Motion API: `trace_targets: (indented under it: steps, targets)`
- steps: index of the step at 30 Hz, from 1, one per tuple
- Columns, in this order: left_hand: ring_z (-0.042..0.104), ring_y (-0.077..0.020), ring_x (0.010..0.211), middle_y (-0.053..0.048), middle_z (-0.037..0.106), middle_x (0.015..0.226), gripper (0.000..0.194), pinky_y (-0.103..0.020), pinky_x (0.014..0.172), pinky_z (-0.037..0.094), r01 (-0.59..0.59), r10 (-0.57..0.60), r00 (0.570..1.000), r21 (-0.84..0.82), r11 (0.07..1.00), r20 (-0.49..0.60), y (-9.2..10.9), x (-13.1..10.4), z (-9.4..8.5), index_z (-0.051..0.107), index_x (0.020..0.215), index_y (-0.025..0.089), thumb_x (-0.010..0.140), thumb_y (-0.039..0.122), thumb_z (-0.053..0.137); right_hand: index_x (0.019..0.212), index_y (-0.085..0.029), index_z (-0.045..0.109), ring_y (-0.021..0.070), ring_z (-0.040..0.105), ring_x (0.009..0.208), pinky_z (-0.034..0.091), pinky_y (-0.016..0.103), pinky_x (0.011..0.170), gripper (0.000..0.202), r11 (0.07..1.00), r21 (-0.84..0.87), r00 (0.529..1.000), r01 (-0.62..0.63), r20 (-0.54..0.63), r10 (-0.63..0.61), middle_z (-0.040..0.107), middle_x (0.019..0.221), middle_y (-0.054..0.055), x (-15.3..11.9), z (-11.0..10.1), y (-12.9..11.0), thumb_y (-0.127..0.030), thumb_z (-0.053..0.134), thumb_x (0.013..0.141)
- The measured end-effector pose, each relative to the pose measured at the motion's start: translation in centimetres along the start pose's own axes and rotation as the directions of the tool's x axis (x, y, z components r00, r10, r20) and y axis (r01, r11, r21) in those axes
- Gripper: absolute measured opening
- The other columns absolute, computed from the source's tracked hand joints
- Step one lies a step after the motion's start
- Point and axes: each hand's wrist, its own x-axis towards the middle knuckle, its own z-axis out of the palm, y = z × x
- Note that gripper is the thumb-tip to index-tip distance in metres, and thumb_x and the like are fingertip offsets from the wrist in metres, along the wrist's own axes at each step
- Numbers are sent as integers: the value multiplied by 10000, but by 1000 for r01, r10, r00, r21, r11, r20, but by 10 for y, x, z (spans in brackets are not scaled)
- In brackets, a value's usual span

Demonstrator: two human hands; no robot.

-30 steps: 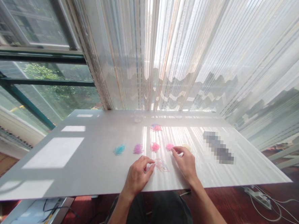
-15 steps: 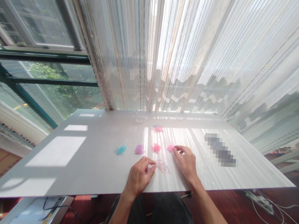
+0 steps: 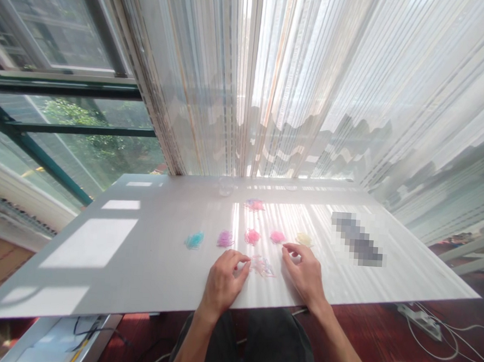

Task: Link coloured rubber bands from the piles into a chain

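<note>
Small heaps of thin, loop-like pieces lie in a row on the white table (image 3: 145, 284): teal (image 3: 194, 240), purple (image 3: 225, 238), red-pink (image 3: 252, 236), pink (image 3: 277, 236) and pale yellow (image 3: 304, 239). A mixed heap (image 3: 263, 266) lies nearer me, and another mixed pink and blue heap (image 3: 255, 205) is farther back. My left hand (image 3: 225, 278) is closed in a pinch at the left edge of the near heap; what it holds is too small to name. My right hand (image 3: 304, 272) is closed, its fingertips together just below the pink and yellow heaps.
A clear round container (image 3: 225, 187) stands near the back edge. On the right of the table is a blurred-out dark object (image 3: 357, 240). A striped curtain (image 3: 256, 83) hangs behind. A power strip (image 3: 420, 322) with cables lies on the floor at right.
My right hand has drawn back from the pink heap toward me and slightly right, so the yellow heap shows. My left hand stays by the near heap, with its fingers a little shifted.
</note>
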Motion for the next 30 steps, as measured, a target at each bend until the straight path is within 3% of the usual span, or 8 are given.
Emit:
trace_targets:
  steps: [4, 7, 10, 16, 25, 30]
  targets:
    - [664, -265, 938, -54, 740, 972, 139, -390, 815, 512, 17, -11, 999, 161, 987, -34, -4, 1, 5, 712, 1017, 223, 905, 163, 658, 958, -210, 735, 247, 660, 784, 548, 384, 743, 193, 995, 64, 988, 82, 124, -89, 720, 859, 79, -9, 0, -12, -342, 594, 950]
    - [663, -285, 935, -57, 743, 954, 163, -408, 803, 489, 52, -51, 999, 254, 966, -12, -4, 2, 9, 727, 1020, 218, 865, 172, 708, 990, -221, 734, 251, 663, 851, 560, 370, 760, 121, 977, 123, 947, 173, 254, -199, 704, 899, 76, -13, 0, -19, -294, 653, 936]
    - [669, -273, 892, -45, 735, 887, 126, -410, 807, 466, 55, -67, 997, 269, 962, 33, -2, 2, 9, 740, 997, 216, 875, 194, 722, 964, -216, 731, 259, 649, 874, 554, 383, 788, 70, 961, 114, 911, 253, 306, -276, 688, 882, 68, -14, 3, -21, -250, 709, 906]
    - [682, -226, 820, -22, 749, 882, 84, -385, 798, 436, 33, -56, 993, 210, 977, 104, 0, 2, 5, 744, 953, 214, 944, 178, 669, 924, -204, 729, 243, 639, 865, 538, 373, 789, 46, 958, 95, 893, 270, 347, -287, 676, 867, 58, -11, 10, -22, -187, 686, 926]
    - [670, -201, 713, -13, 753, 848, 64, -368, 765, 449, 41, -54, 995, 147, 988, 84, -1, 1, 3, 721, 938, 200, 953, 203, 659, 875, -206, 718, 224, 628, 814, 532, 357, 760, 105, 968, 139, 916, 208, 321, -243, 659, 818, 41, -10, 12, -23, -194, 647, 952]
    - [657, -189, 684, -26, 749, 871, 124, -361, 759, 481, 59, -62, 997, 94, 994, 34, 1, 2, 3, 707, 972, 201, 962, 208, 584, 909, -206, 723, 228, 633, 824, 538, 352, 752, 65, 954, 160, 912, 255, 288, -292, 660, 826, 46, -12, 11, -21, -199, 665, 937]
